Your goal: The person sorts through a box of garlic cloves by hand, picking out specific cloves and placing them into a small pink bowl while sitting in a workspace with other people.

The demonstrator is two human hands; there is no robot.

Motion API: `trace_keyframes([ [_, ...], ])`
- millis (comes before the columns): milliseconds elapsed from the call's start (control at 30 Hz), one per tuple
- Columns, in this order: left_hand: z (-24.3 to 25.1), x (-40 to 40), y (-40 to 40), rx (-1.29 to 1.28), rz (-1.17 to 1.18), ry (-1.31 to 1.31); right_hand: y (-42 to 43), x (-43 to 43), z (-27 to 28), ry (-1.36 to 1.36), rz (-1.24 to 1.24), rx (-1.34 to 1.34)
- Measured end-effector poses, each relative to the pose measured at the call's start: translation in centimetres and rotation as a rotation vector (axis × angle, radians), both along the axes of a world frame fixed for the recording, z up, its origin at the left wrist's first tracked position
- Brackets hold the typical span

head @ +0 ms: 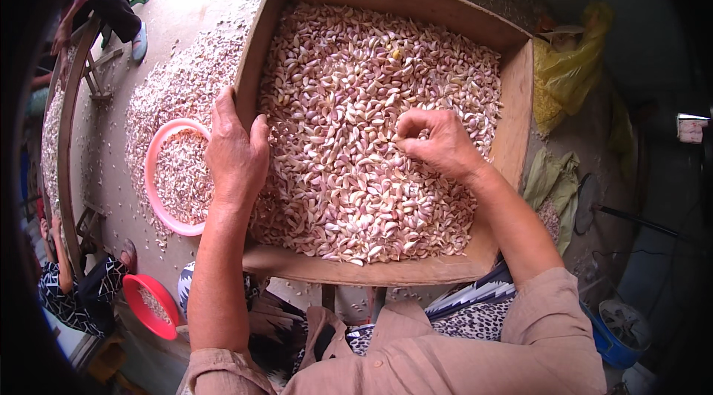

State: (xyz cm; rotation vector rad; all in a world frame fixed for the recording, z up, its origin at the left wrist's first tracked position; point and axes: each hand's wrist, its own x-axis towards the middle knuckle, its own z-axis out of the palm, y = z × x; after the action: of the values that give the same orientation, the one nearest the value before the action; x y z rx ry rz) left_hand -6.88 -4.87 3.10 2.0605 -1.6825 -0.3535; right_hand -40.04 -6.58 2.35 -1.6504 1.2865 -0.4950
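Before me stands a wooden tray [509, 116] with raised sides, filled with a wide layer of unpeeled garlic cloves [345, 144]. My left hand [238, 153] straddles the tray's left side, with the fingers outside it and the thumb on the inner side. Over the right half of the cloves, my right hand [437, 141] is curled, its thumb and forefinger pinched close together. Whether a clove is between those fingertips cannot be made out. A small yellow piece [396, 53] lies among the cloves towards the far side.
A pink basin [151, 172] of cloves stands left of the tray, amid cloves heaped on the floor [184, 72]. A red basin [133, 311] is at lower left. Other people sit at another long tray [68, 133]. Yellow bags [574, 72] and a blue container [621, 334] lie right.
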Motion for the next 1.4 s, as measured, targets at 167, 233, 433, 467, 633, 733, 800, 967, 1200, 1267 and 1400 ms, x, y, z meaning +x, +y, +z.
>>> trace_keyframes([
  [167,0.0,-0.2,-0.2,0.009,0.002,0.007,-1.1,-1.9,1.1,-0.291,-0.047,0.233],
  [233,-0.2,0.1,0.0,-0.002,0.007,0.002,-1.7,-2.4,2.7,-0.275,-0.033,0.270],
  [433,0.0,-0.3,-0.2,-0.012,-0.015,-0.010,-7.0,-14.8,5.1,-1.110,-0.677,-0.123],
  [467,-0.3,-0.3,-0.4,-0.026,-0.027,-0.001,-6.7,-15.9,3.6,-0.995,-0.570,-0.120],
  [633,0.4,-0.4,-0.2,0.040,0.004,0.021,-3.8,-8.3,1.2,-0.204,-0.520,0.087],
  [733,-0.1,0.2,0.1,-0.002,-0.007,-0.012,-2.5,-6.4,0.0,0.314,-0.296,-0.080],
  [800,0.0,0.3,0.1,-0.007,-0.014,-0.012,-1.9,-5.2,0.2,0.543,-0.179,-0.219],
  [967,0.3,-0.4,-0.4,0.010,-0.029,0.014,0.1,-3.3,-2.3,0.656,-0.106,-0.255],
  [1200,0.0,0.1,0.0,-0.027,-0.035,-0.002,3.2,1.7,-1.0,0.374,0.121,-0.258],
  [1267,0.0,0.0,-0.1,-0.031,-0.040,0.000,3.6,1.7,-1.4,0.217,0.306,-0.376],
  [1400,0.0,0.1,0.0,-0.016,-0.026,0.014,2.6,1.8,1.4,-0.015,0.308,-0.247],
])
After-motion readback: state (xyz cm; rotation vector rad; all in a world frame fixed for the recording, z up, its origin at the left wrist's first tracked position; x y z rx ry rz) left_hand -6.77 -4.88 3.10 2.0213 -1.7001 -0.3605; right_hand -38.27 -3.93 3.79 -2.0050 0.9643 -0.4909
